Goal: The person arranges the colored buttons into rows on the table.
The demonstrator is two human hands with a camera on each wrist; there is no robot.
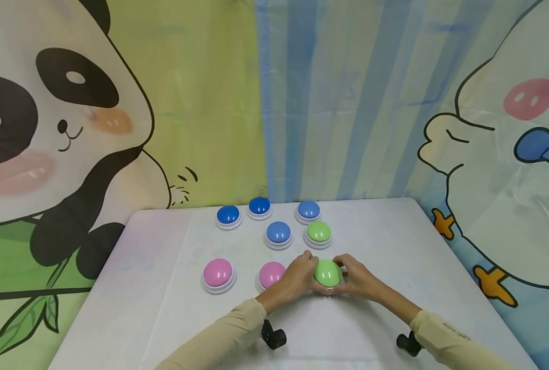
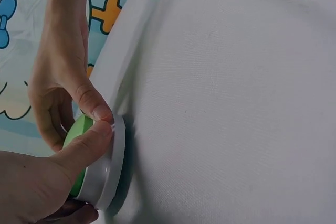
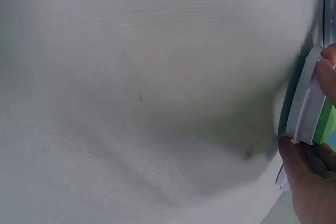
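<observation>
Both hands grip a green dome push button (image 1: 327, 273) with a white base, one from each side. My left hand (image 1: 298, 275) holds its left edge, fingers behind and thumb at the front; my right hand (image 1: 358, 279) holds the right edge in the same way. The left wrist view shows the left thumb (image 2: 86, 148) against the white base (image 2: 107, 174), meeting the other thumb. In the right wrist view the base (image 3: 304, 98) appears tilted against the cloth. Partly behind the left hand lies a pink button (image 1: 271, 274).
Another pink button (image 1: 218, 273) sits further left. Beyond the hands are a second green button (image 1: 319, 232) and several blue buttons (image 1: 278, 233). A white cloth (image 1: 163, 318) covers the table, which meets a cartoon-printed curtain (image 1: 209, 103) at the back.
</observation>
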